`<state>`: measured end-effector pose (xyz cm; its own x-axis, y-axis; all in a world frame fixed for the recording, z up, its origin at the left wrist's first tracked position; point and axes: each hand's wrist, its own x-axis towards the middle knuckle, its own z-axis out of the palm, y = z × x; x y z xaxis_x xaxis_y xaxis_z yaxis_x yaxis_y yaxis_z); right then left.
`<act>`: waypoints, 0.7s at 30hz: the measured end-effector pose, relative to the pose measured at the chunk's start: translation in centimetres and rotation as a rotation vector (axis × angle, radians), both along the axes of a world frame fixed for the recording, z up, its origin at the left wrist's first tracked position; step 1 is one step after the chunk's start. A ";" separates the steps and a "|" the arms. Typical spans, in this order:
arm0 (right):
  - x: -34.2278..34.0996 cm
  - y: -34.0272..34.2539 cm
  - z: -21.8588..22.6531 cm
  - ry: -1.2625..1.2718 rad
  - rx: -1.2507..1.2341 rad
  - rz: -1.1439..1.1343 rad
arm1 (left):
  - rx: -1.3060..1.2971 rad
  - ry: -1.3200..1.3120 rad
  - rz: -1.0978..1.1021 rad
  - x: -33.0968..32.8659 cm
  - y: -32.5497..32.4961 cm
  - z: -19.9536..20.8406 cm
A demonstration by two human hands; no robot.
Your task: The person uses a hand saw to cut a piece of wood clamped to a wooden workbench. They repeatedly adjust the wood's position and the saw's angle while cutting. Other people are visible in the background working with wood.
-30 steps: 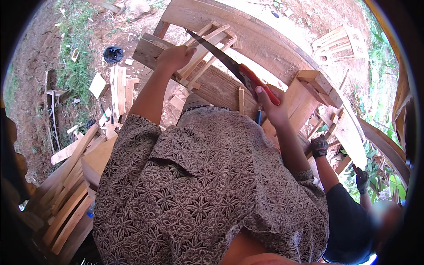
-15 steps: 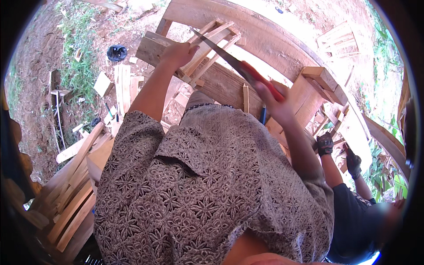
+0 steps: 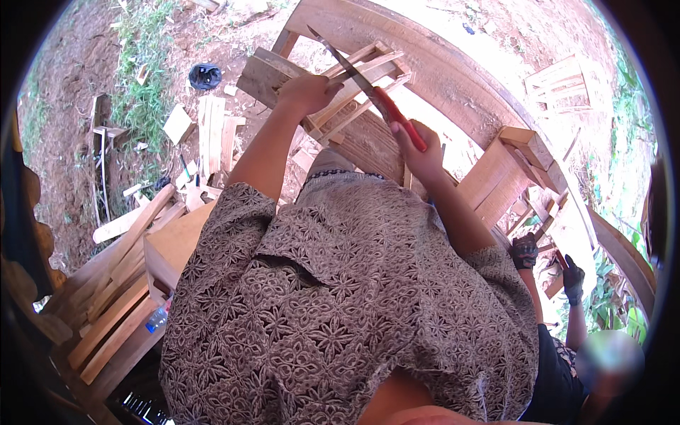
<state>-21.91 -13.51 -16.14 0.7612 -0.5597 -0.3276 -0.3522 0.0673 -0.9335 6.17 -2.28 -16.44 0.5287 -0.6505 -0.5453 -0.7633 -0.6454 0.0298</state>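
Note:
My right hand [image 3: 419,154] grips the red handle of a handsaw [image 3: 356,78]. The narrow blade slants away to the upper left, crossing over a small slatted wooden frame [image 3: 382,69]. My left hand [image 3: 309,95] is closed on the near left part of that frame, beside a wider wooden block [image 3: 273,73]. The frame lies over a thick wooden plank [image 3: 372,145]. Whether the saw teeth touch the wood cannot be made out.
A long curved-looking board [image 3: 453,88] runs beyond the frame. Wood offcuts [image 3: 211,134] and a black plastic bag [image 3: 205,76] lie on the left ground. Stacked boards [image 3: 117,322] stand near left. At right, a co-worker's gloved hands [image 3: 525,251] are beside wooden pieces.
The saw and my right hand have moved forward and left across the frame. My left hand keeps its hold. The whole view has shifted slightly.

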 end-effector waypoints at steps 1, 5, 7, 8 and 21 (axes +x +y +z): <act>-0.5 0.5 -2.2 -0.069 -0.016 0.010 | -0.019 -0.014 -0.005 0.1 -0.1 0.1; -2.3 1.6 -8.1 -0.223 -0.028 0.026 | -0.061 0.018 -0.026 1.4 0.0 -1.6; -2.7 2.1 -4.9 -0.022 0.084 -0.088 | -0.063 0.016 -0.026 1.3 -0.1 -1.5; -3.5 1.7 -2.5 -0.013 0.103 -0.057 | -0.029 0.020 -0.018 1.2 0.0 -1.1; -0.3 -1.2 2.3 -0.029 -0.045 -0.086 | -0.068 0.056 0.057 1.0 -0.7 -0.8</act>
<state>-22.19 -14.71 -13.84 0.7182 -0.6373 -0.2793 -0.3197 0.0543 -0.9460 7.19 -3.02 -17.25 0.5361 -0.6568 -0.5303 -0.7214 -0.6827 0.1164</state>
